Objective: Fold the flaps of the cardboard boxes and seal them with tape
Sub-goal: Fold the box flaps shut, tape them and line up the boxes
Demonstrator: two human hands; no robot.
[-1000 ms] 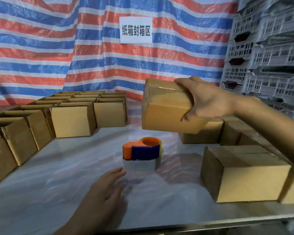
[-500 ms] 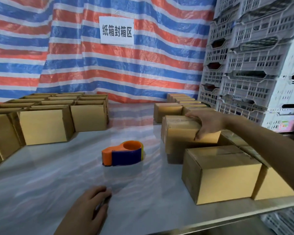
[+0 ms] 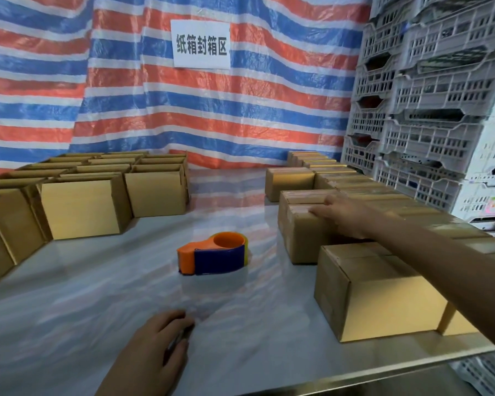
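An orange and blue tape dispenser (image 3: pixel 213 256) lies in the middle of the shiny metal table (image 3: pixel 97 295). At the left stand several open-topped cardboard boxes (image 3: pixel 82 208). At the right sit rows of closed, taped boxes (image 3: pixel 340 181). My right hand (image 3: pixel 342 214) lies with fingers stretched flat on top of one sealed box (image 3: pixel 303 232) that stands among them. A larger closed box (image 3: pixel 375 292) sits nearer to me. My left hand (image 3: pixel 157 347) rests palm down on the table near the front edge, fingers loosely bent, holding nothing.
Stacked white plastic crates (image 3: pixel 429 104) rise at the right behind the sealed boxes. A red, white and blue striped tarp (image 3: pixel 126 95) with a white paper sign (image 3: pixel 201 44) hangs behind the table. The table's front edge (image 3: pixel 355 375) runs along the bottom right.
My right hand carried the sealed box from mid-air down to the right and set it among the closed boxes; its grip has loosened to a flat hand. My left hand stayed low on the table.
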